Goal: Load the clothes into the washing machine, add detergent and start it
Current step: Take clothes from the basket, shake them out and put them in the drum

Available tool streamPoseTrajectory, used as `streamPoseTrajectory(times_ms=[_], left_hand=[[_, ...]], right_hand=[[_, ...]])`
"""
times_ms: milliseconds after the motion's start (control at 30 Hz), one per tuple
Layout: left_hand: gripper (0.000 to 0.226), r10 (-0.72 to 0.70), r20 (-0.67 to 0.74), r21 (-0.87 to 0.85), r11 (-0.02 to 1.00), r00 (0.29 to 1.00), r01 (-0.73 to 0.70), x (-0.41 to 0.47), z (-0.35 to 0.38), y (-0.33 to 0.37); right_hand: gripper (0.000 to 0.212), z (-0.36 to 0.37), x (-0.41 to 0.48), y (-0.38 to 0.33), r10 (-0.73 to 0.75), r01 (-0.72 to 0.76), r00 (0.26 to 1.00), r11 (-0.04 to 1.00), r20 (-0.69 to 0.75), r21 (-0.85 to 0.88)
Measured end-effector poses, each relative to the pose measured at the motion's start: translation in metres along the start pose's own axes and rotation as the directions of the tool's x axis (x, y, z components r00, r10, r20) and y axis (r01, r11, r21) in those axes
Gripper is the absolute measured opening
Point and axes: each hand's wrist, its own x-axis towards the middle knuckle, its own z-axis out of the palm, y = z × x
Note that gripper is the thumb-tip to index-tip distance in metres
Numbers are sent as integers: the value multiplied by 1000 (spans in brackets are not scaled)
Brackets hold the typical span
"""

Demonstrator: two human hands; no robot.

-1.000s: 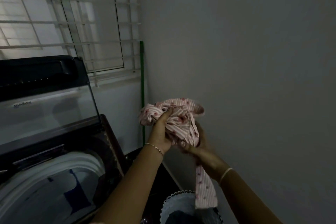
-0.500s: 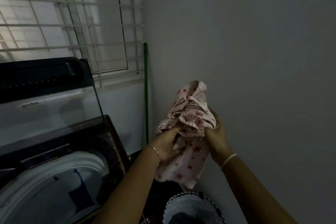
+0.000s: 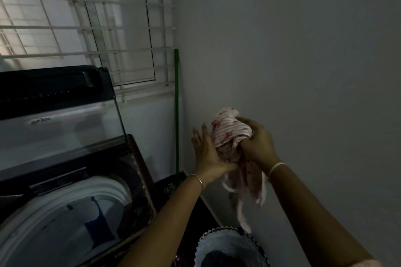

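Note:
A pink striped garment (image 3: 231,138) with small red marks is bunched up in the air by the right wall. My right hand (image 3: 257,141) grips its top and right side. My left hand (image 3: 206,151) lies against its left side with fingers straight, thumb under the cloth. Loose ends of the garment (image 3: 245,197) dangle below. The top-loading washing machine (image 3: 65,191) stands at the lower left with its glass lid (image 3: 60,132) raised. Its white drum rim (image 3: 104,186) shows, with dark blue cloth (image 3: 95,223) inside.
A laundry basket (image 3: 230,243) with a lace-trimmed rim sits at the bottom centre, below the garment. A green pole (image 3: 176,115) leans in the corner. A barred window (image 3: 86,24) is behind the machine. A bare grey wall fills the right.
The garment has been bundled tighter and shifted right. My right hand moved over its top. My left hand loosened from a grip to flat fingers against the side.

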Motion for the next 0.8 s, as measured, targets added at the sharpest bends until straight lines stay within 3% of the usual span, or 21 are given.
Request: streamPoseTrajectory(times_ms=[67,133,200,300,400,467,567,633,700,800], left_hand=[[151,50,24,-67,997,998,-48,7,1,2],[133,98,42,-276,957,994,-83,9,2,7],[115,111,23,-417,904,994,-91,11,4,10],[100,57,-44,-532,844,997,-72,12,6,12],[80,-62,-122,-681,732,991,-38,15,14,11],[65,-161,-105,-751,660,981,27,13,19,13],[30,-265,5,-880,456,964,130,14,20,21],[50,-267,63,-919,360,962,160,19,19,26],[68,-257,103,-923,334,961,188,23,15,34],[56,-169,213,-926,279,962,254,21,10,49]], right_hand=[[54,2,-5,-5,-37,35,996,999,84,25],[54,3,-10,-12,-88,67,983,989,162,128],[56,0,-11,-17,-60,-6,972,960,227,279],[54,-6,-11,-18,31,-192,943,863,330,467],[58,-8,-12,-19,65,-355,903,670,425,652],[50,-8,-16,-25,50,-359,905,625,423,693],[38,0,-30,-14,205,-397,916,601,346,694],[49,12,-46,8,372,-502,858,465,353,729],[57,23,-65,24,501,-552,787,309,361,775],[55,32,-81,30,605,-550,703,129,374,825]])
